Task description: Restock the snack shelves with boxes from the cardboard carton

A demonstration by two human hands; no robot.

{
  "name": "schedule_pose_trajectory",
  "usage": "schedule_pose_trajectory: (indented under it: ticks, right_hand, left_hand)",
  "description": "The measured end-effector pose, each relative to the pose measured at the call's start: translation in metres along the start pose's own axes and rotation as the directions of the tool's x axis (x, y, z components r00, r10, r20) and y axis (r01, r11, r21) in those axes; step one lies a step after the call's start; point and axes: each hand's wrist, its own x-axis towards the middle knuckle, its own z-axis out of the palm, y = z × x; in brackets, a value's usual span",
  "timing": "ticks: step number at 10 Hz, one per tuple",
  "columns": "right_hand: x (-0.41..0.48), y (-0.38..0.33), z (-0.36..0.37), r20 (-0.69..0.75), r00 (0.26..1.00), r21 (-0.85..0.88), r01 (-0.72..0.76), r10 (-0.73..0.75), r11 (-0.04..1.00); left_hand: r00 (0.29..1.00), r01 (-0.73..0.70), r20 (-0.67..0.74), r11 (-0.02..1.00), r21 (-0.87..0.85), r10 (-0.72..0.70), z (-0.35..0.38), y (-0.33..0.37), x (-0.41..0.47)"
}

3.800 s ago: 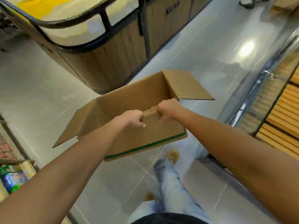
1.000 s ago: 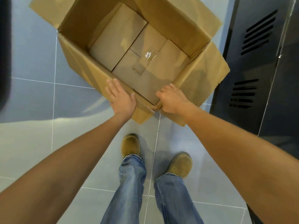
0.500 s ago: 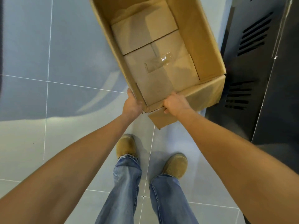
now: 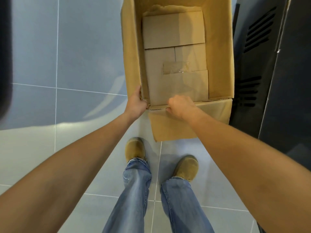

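Left grip: the left grip [image 4: 136, 102] clasps the near-left corner of the cardboard carton [image 4: 131, 47], thumb lying up along the edge of the left wall; the other fingers are hidden behind the corner.
Right grip: the right grip [image 4: 180, 105] is clenched over the carton's near rim, knuckles up, just where the near flap [image 4: 188, 125] folds outward.
Carton look: plain brown corrugated card, open at the top, long and rectangular, seen from straight above. Inside, the bottom flaps [image 4: 173, 29] overlap in bare card, with a patch of clear tape [image 4: 176, 68] across their seam. The near flap hangs down toward the person.
Carton place: in front of the person's feet and over the tiled floor [image 4: 75, 56]; whether it rests on the floor or is lifted cannot be told.
Arms: both bare forearms reach forward and down from the lower corners, meeting at the carton's near end, the two hands near each other.
Right side: a dark metal cabinet [image 4: 269, 81] with louvred vents [image 4: 259, 37] stands just beside the carton's right wall.
Below: two tan boots [image 4: 135, 148] and blue jeans [image 4: 134, 190], standing on grey-blue tiles with pale grout lines.
Left edge: a dark blurred shape [image 4: 5, 56], too unclear to name.
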Motion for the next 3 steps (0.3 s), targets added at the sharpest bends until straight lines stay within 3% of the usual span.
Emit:
schedule_pose_trajectory:
  ticks: [1, 3]
  right_hand:
    - [-0.015, 0.006, -0.018, 0.020, 0.999, 0.074, -0.043, 0.042, 0.996]
    - [-0.059, 0.012, -0.048, 0.015, 0.987, 0.182, -0.160, 0.160, 0.970]
  left_hand:
    - [1.000, 0.007, 0.023, 0.995, 0.104, -0.009, -0.007, 0.028, -0.013]
    - [0.990, -0.114, 0.100, 0.970, 0.215, 0.095, -0.019, 0.084, -0.048]
